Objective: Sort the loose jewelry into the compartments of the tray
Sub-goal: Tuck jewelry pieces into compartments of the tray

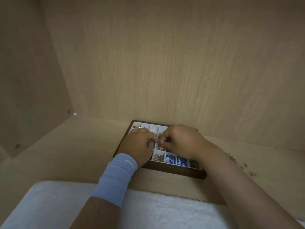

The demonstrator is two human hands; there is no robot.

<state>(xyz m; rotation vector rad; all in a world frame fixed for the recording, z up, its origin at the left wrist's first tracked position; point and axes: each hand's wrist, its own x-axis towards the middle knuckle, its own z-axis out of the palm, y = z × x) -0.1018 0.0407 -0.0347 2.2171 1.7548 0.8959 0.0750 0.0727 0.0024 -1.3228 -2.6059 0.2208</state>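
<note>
A dark wooden tray (175, 171) with white compartments lies on the shelf against the back wall. Its front row holds gold pieces (158, 157), blue pieces (170, 159) and a dark piece (194, 164). Another gold piece (137, 126) sits in the far left compartment. My left hand (137, 144) and my right hand (179, 139) hover over the tray's middle, fingertips pinched together above a compartment with small gold jewelry (159, 147). What the fingers pinch is too small to make out. Loose jewelry (237, 162) lies scattered on the shelf to the right of the tray.
The shelf is a light wooden cabinet niche with a back wall (165, 71) and a left side wall (28, 80). A white fluffy surface (66, 204) runs along the shelf's front edge. My left wrist wears a light blue sleeve (115, 177).
</note>
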